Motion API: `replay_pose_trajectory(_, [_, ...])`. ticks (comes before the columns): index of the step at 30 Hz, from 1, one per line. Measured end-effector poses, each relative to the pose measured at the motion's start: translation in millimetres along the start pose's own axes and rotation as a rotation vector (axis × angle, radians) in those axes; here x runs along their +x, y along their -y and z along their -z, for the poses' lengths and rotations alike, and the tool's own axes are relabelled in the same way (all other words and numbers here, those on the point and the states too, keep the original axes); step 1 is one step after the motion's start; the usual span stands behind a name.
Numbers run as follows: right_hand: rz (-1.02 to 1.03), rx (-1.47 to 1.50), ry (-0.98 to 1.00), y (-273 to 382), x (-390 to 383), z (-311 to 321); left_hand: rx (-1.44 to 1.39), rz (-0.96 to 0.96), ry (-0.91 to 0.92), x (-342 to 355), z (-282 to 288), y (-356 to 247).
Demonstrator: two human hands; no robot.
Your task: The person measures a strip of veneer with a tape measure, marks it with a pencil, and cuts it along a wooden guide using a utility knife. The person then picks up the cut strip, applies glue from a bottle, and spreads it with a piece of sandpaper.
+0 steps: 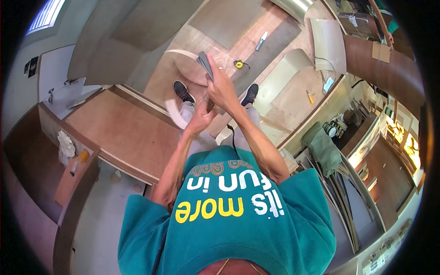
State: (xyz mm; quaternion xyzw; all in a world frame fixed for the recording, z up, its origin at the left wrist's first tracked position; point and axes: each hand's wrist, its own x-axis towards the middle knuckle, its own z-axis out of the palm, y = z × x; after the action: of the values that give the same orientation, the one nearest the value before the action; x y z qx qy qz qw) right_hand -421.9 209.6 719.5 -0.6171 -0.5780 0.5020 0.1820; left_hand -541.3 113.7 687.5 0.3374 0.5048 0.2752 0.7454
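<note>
My right hand (221, 89) is closed round a stack of flat grey strips (204, 64), which points up and away from me. Just below it, my left hand (201, 118) has its fingers curled together by the right wrist; a small brownish bit shows at the fingertips, too unclear to name. A pale curved strip (173, 113), blurred, stands out to the left of the left hand; whether that hand grips it cannot be made out. Both hands are above my lap, between my shoes.
A yellow tape measure (239, 64) and a putty knife (261, 41) lie on the wooden surface ahead. Large grey sheets (133, 27) lean at upper left. An orange-handled tool (310, 96) lies right. A wooden panel (121, 130) sits left; long strips (337, 206) fill a bay at right.
</note>
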Motion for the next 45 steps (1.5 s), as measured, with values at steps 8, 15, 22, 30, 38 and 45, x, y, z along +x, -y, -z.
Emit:
replay_pose_trajectory(8, [0.522,-0.481,-0.063,-12,-40,20,-0.834,-0.003,-0.031,13,21,-72])
replay_pose_trajectory(15, [0.434,-0.472,0.165,-48,-44,41,-0.572,0.031,-0.198,5,29,-58])
replay_pose_trajectory(22, [0.39,-0.389,-0.172,-34,-55,-25,-0.712,-0.036,-0.248,16,-17,-45])
replay_pose_trajectory(30, [0.247,-0.139,-0.227,-46,-76,-40,-0.433,-0.05,-0.333,18,-23,-29])
replay_pose_trajectory(38, [0.231,-0.267,-0.205,-88,-82,-20,-0.593,-0.028,-0.264,16,-18,-19])
replay_pose_trajectory(45, [0.221,0.029,-0.233,-88,-80,-30,-0.259,-0.012,-0.321,23,-43,-1])
